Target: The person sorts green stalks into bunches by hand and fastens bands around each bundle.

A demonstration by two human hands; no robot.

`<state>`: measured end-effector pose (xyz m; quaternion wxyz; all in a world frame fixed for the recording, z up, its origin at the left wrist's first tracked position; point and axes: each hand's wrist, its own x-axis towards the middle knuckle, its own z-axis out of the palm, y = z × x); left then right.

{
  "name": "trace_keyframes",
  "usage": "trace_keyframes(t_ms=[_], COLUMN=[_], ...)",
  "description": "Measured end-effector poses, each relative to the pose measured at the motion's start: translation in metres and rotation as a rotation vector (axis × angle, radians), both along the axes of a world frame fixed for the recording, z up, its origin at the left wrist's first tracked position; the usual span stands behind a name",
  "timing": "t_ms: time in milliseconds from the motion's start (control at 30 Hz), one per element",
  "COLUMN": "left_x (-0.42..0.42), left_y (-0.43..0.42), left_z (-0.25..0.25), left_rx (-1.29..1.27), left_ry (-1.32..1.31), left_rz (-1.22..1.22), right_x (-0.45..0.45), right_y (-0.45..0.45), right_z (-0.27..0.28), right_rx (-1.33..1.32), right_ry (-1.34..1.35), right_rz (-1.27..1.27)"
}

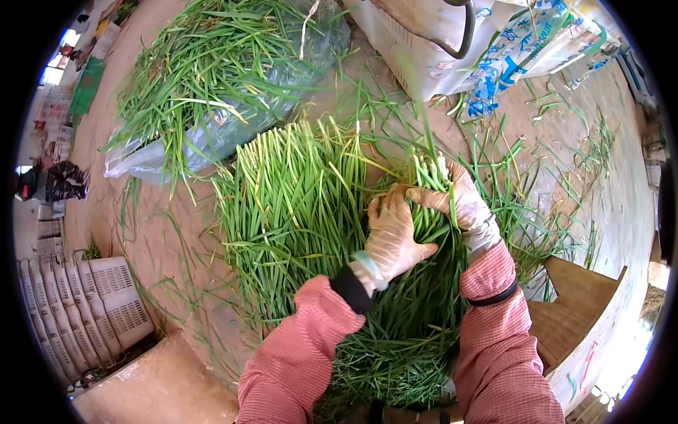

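Observation:
A bunch of garlic chives (428, 173), its pale cut ends upward, stands in my gloved right hand (462, 201), which is closed around it with the thumb across the front. My gloved left hand (395, 233) lies against the left side of the same bunch, fingers stretched upward and thumb spread over the leaves; it is open. Left of it, a thick row of chives (289, 191) is lined up with pale ends toward the far side. The lower leaves of the bunch are partly hidden by my hands and sleeves.
A loose heap of chives (205, 63) lies on a clear plastic bag (282, 106) at the far left. A white crate (402, 42) with printed plastic stands at the back. Scattered leaves, a grey plastic crate (116, 297) and a wooden box (579, 290) are around.

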<state>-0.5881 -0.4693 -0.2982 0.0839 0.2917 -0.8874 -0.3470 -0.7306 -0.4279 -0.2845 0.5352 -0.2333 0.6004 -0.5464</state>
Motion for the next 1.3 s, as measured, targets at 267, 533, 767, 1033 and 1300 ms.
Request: trace_keyframes(t_ms=[267,533,767,1033,1300], left_x=[0.015,0.122,0.149,0.222,0.292], left_y=[0.025,-0.081,0.074,0.213,0.272], left_z=[-0.013,0.256,0.410,0.243,0.290], left_rx=[-0.134,0.688,-0.319,0.632,1.565], left_ry=[0.015,1.036,0.827,1.047,1.496], left_rz=[0.142,0.082,-0.100,0.585,0.269], right_x=[0.030,0.046,0.167,0.318,0.290], right_y=[0.008,0.046,0.120,0.183,0.244], right_z=[-0.007,0.304,0.470,0.413,0.421], right_rx=[-0.085,-0.774,-1.005,-0.602,-0.517], right_ry=[0.415,0.535,0.630,0.062,1.233], right_rz=[-0.054,-0.418,-0.090,0.174,0.748])
